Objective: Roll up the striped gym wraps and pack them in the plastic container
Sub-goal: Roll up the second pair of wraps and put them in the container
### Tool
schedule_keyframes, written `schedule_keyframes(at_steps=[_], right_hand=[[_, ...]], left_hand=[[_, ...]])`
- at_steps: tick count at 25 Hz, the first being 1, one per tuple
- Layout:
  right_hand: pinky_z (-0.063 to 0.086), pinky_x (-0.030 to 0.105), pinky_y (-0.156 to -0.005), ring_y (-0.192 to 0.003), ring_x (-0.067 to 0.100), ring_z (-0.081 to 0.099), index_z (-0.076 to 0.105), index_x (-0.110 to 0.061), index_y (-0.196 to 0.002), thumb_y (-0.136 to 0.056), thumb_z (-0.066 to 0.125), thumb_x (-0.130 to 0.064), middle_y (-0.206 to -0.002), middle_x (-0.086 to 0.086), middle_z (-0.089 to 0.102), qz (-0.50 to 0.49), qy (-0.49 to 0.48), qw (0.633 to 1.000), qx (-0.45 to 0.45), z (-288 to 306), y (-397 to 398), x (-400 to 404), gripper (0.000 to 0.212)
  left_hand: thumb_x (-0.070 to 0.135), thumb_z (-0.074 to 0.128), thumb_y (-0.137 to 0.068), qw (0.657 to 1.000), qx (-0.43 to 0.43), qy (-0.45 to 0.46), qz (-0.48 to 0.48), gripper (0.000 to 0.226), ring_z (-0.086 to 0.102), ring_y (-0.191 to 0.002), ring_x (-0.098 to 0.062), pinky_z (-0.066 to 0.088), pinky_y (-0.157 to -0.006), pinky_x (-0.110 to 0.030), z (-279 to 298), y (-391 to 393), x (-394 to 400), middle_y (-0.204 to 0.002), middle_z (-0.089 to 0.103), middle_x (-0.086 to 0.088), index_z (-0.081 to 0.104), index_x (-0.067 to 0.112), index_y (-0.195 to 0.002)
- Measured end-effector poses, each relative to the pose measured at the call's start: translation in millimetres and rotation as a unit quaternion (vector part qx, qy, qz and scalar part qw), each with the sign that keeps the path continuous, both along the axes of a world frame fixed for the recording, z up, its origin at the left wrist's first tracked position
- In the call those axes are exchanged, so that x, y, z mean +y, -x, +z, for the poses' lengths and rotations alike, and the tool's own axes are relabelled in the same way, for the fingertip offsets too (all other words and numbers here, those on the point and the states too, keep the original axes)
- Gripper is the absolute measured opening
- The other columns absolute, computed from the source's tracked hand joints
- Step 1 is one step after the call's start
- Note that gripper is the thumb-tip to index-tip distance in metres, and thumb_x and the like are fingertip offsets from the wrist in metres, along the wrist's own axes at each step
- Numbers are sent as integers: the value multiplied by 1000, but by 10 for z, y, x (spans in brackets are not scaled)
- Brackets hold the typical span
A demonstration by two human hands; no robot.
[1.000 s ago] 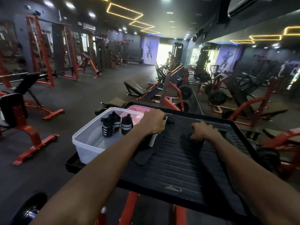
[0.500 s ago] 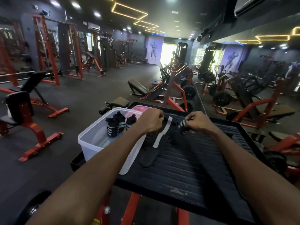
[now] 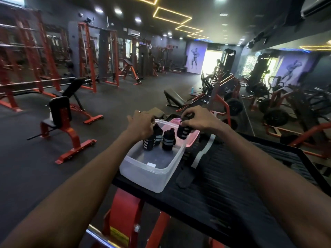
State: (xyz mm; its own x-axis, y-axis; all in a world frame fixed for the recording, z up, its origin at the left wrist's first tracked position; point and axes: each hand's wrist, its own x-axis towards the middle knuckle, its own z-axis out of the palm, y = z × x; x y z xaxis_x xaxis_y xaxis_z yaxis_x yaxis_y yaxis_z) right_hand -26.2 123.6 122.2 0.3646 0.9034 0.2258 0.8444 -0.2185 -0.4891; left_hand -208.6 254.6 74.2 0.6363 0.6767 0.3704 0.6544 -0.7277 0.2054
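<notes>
The right hand grips a rolled striped wrap over the far corner of the clear plastic container, beside its pink lid. The left hand, fingers curled, covers upright rolled wraps inside; whether it holds one, I cannot tell. An unrolled wrap lies on the ribbed black tabletop just right of the container.

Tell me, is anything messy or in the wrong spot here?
One wrap is not rolled: it lies stretched flat on the black platform, beside the clear container. The rolled wraps stand neatly inside, and the right hand holds another roll over the container.
</notes>
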Motion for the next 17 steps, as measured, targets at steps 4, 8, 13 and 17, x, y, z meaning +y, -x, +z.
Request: schedule_keyframes(at_steps=[4, 8, 13, 17], right_hand=[[62, 31, -70, -71, 19, 74, 76, -13, -94, -78, 78, -14, -89, 7, 76, 44, 9, 999, -9, -60, 175, 256, 16], [57, 27, -71, -84, 23, 71, 77, -16, -97, -74, 70, -6, -91, 5, 75, 79, 102, 988, -84, -309, 348, 472, 26], [44, 31, -72, -86, 26, 60, 66, -13, -88, -80, 64, -8, -88, 8, 67, 101, 144, 968, -177, -582, 514, 597, 9], [49, 36, -80, -102, 36, 65, 68, -6, -100, -81, 66, -13, -108, 18, 71, 84, 108, 974, -179, -758, 487, 671, 20]], left_hand=[[21, 56, -93, 998, 40, 43, 8, 25, 42, -127, -35, 36, -100, -56, -158, 148, 205, -133, 55, -8, 67, 24, -114], [27, 59, -93, 999, 46, 22, -2, 23, 44, -122, -35, 41, -97, -53, -230, 153, 213, -129, 55, -9, 68, 22, -113], [18, 62, -86, 994, 88, -26, -58, 18, 51, -113, -39, 47, -92, -46, -323, 100, 209, -118, 62, -11, 67, 11, -101], [6, 60, -82, 991, 88, -54, -81, 15, 58, -102, -38, 35, -85, -37, -317, 88, 156, -105, 67, -18, 68, 5, -95]])
